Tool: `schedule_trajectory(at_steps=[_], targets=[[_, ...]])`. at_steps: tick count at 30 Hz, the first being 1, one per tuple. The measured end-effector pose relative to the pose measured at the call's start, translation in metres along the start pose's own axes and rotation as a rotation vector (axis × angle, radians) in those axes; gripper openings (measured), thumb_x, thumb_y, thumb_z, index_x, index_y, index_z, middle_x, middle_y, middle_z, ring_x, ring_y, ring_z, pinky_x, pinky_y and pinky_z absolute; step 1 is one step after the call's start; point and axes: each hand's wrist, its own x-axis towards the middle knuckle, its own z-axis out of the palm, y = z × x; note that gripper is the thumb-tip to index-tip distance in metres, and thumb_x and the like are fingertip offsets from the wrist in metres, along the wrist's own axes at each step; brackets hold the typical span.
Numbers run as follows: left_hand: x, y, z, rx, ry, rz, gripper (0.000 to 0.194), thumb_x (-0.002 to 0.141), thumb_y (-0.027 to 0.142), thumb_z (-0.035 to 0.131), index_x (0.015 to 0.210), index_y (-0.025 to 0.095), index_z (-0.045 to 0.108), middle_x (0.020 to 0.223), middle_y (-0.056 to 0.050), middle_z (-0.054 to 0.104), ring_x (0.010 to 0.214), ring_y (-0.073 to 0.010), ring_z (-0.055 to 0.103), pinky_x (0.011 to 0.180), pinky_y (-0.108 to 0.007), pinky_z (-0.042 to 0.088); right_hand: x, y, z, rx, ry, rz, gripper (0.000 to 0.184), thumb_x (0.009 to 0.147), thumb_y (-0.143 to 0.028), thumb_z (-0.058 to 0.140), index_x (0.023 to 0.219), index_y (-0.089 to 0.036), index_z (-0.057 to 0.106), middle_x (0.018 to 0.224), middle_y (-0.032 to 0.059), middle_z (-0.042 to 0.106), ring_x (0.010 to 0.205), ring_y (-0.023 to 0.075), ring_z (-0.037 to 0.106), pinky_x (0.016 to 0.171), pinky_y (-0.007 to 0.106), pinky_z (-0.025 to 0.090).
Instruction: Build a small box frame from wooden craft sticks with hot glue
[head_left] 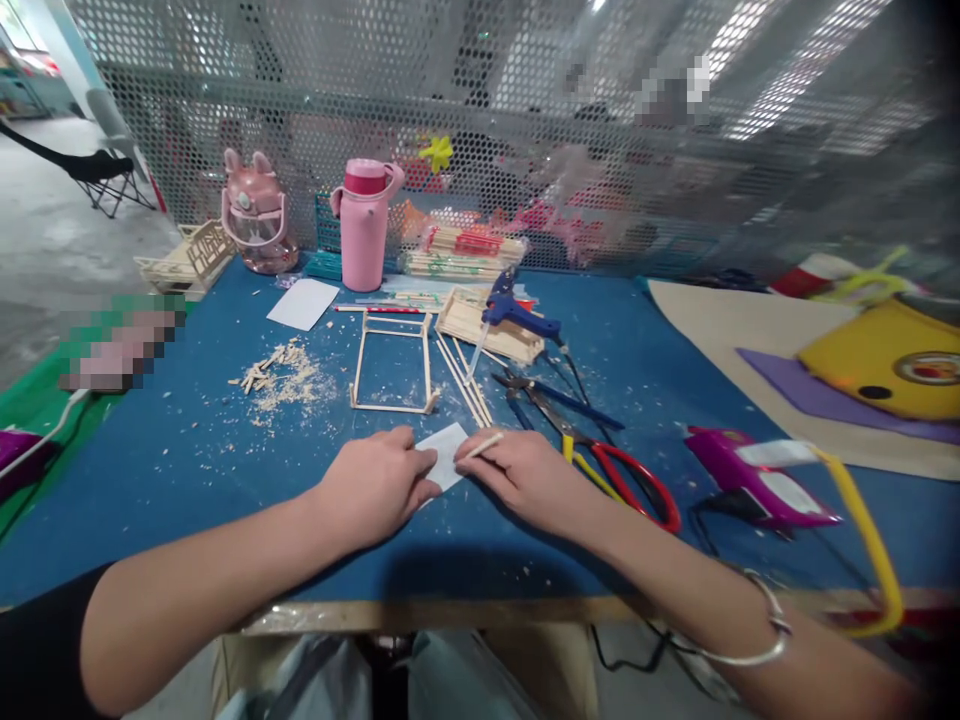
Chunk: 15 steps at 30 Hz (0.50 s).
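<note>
My left hand (379, 483) lies on the blue table, its fingers pressed down on a small white piece of paper (448, 452). Beside it my right hand (523, 472) pinches a short thin wooden stick (484, 445) whose tip rests on the paper's right edge. Just beyond the hands stands a rectangular frame of wooden sticks (393, 366), with several loose sticks (465, 380) to its right.
A blue glue gun (514, 312) rests on a wooden panel. Red-handled scissors (622, 475) and blue pliers (551, 395) lie right of my hand. A purple glue gun (757, 485), sawdust pile (281, 380), pink bottle (365, 225) and mesh screen (525, 100) surround.
</note>
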Motion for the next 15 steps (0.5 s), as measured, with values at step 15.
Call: schedule_trajectory(at_steps=[15], targets=[[0.002,-0.001,0.000,-0.015,-0.033,0.012,0.029,0.089,0.038,0.040,0.097,0.021,0.062,0.086,-0.006,0.058,0.077,-0.0221,0.062,0.064,-0.032,0.050,0.010,0.003,0.007,-0.069,0.022,0.046,0.018,0.087,-0.019,0.049,0.076,-0.015,0.063,0.079,0.0069,0.068,0.075,0.0176,0.062,0.072,0.029,0.045]])
